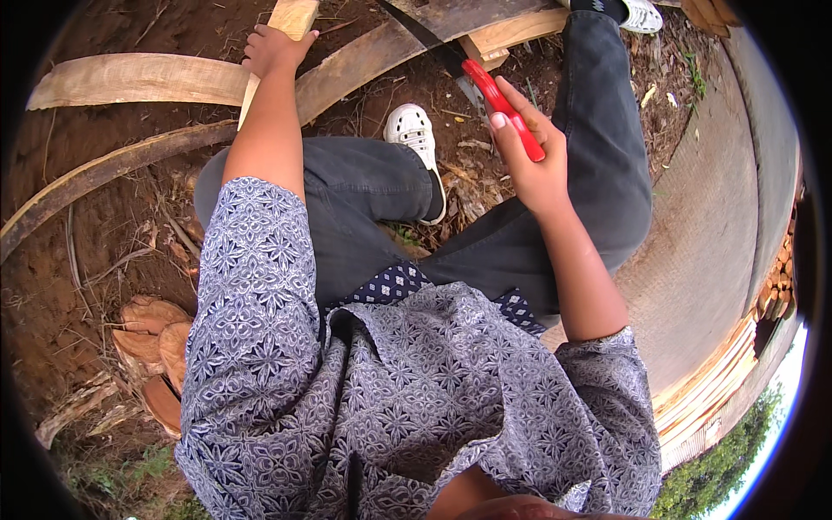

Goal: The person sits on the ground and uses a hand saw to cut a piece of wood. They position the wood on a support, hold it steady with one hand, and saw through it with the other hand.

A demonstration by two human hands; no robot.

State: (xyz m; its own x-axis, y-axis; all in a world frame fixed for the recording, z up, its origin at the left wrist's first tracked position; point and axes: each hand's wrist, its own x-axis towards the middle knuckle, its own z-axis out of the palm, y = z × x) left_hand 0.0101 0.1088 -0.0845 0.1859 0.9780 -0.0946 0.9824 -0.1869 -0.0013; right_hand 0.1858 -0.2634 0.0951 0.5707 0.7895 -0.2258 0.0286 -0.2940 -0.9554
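My right hand (539, 160) is closed around the red handle of a saw (485, 87). The saw's dark blade slants up and left over a wooden plank (373, 69), and its far end leaves the view at the top. At the upper left, my left hand (276, 50) grips a pale wooden piece (295, 16), fingers over one side and thumb on the other. This piece lies across a light board (147, 80) and beside the plank. Whether the blade touches any wood cannot be made out.
Reddish soil with twigs and chips surrounds my legs (347, 182) and white shoes (414, 130). Another wooden block (511, 35) lies under the plank's far right. Cut wood pieces (152, 334) lie at the left. On the right is a broad grey-brown surface (711, 199), with stacked wood (706, 390) beyond.
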